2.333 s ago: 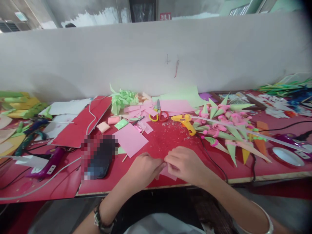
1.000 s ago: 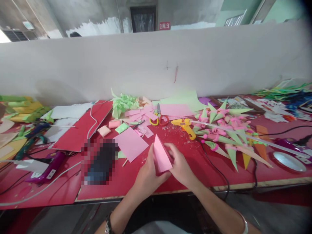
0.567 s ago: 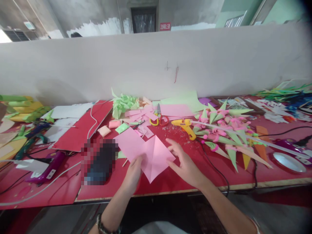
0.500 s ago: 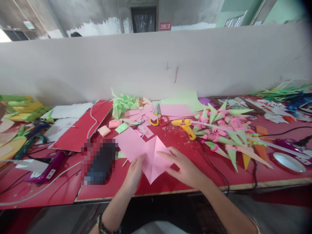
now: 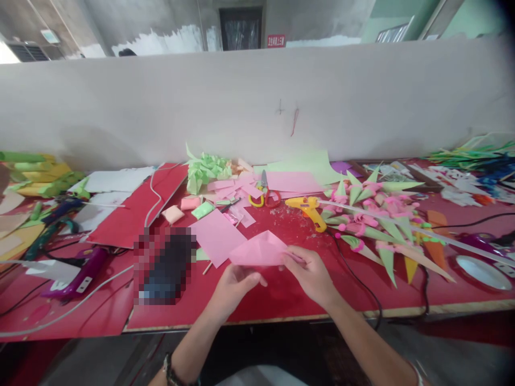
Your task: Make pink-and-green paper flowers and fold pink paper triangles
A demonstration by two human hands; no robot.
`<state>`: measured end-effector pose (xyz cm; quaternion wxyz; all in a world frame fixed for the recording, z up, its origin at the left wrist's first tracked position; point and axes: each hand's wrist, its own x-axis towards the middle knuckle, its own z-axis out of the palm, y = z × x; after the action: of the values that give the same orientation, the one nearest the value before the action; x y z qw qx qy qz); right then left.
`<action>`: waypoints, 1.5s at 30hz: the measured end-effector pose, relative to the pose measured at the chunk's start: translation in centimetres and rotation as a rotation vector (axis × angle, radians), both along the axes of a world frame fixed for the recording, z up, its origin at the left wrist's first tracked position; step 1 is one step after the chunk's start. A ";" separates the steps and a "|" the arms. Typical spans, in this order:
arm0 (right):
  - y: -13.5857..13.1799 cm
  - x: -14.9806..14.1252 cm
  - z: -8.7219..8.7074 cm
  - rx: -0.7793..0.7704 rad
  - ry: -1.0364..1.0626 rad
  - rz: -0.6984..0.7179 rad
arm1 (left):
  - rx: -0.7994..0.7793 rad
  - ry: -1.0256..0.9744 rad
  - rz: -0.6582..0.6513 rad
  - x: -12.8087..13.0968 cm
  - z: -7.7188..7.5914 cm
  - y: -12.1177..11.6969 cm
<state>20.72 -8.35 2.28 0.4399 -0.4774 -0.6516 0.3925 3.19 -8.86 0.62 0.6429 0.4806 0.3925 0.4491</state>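
A sheet of pink paper (image 5: 259, 249), folded to a peaked shape with a straight lower edge, is raised a little over the red table. My right hand (image 5: 309, 273) pinches its right corner between thumb and fingers. Just below the left corner is my left hand (image 5: 235, 292), fingers loosely curled and thumb off the paper; some fingertips are hidden. Behind the folded piece, another pink sheet (image 5: 215, 236) lies flat, a thin stick partly under it. Farther back are scissors (image 5: 264, 190) with yellow and red handles and a yellow glue gun (image 5: 308, 209).
Pink and green paper cones (image 5: 374, 214) are heaped at right, near a white oval dish (image 5: 483, 272). A pixelated dark object (image 5: 167, 268) lies left of my hands. Purple power strips (image 5: 82, 276) and loose cables lie on the table. A grey partition (image 5: 181, 107) stands behind.
The held pink paper has gone from spread out with a centre crease to folded, its straight edge towards me. My left thumb has come off the paper, and the flat sheet is left on the table.
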 end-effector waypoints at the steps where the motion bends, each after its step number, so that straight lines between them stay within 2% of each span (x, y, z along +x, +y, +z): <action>1: 0.0 0.0 -0.1 -0.041 0.015 0.030 | -0.002 0.050 0.064 0.3 0.1 0.0; 3: -0.1 0.0 -0.1 -0.092 0.042 0.066 | -0.003 0.120 0.159 0.8 0.4 0.0; 7: 0.0 -0.3 -0.1 -0.156 0.170 0.078 | 0.022 0.156 0.255 1.3 0.5 0.1; 12: 0.0 -1.6 -1.4 -0.271 0.566 -0.024 | 0.024 0.119 0.441 1.7 0.1 0.2; 15: -0.3 -2.6 -2.4 -0.331 0.668 0.035 | 0.009 0.083 0.480 2.0 0.1 0.2; 17: -0.5 -3.1 -2.7 -0.346 0.661 0.050 | 0.014 0.091 0.452 2.1 0.1 0.2; 22: -0.3 -3.4 -2.2 -0.286 0.621 -0.076 | 0.048 0.200 0.372 1.9 0.3 0.3; 30: 0.0 -2.8 -1.3 -0.232 0.337 -0.085 | 0.144 0.406 0.233 0.7 0.3 1.0; 34: 0.2 -2.4 -1.1 -0.198 0.235 0.006 | 0.256 0.531 0.109 0.0 0.6 1.5; 37: 0.2 -2.2 -1.2 -0.182 0.193 0.059 | 0.305 0.517 0.088 0.0 0.6 1.6; 45: 0.2 -2.7 -1.9 -0.189 0.255 0.030 | 0.246 0.479 0.090 0.2 -0.5 1.4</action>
<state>17.99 -8.15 0.41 0.4663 -0.4529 -0.5578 0.5160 3.39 -7.50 0.16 0.4479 0.6297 0.4969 0.3949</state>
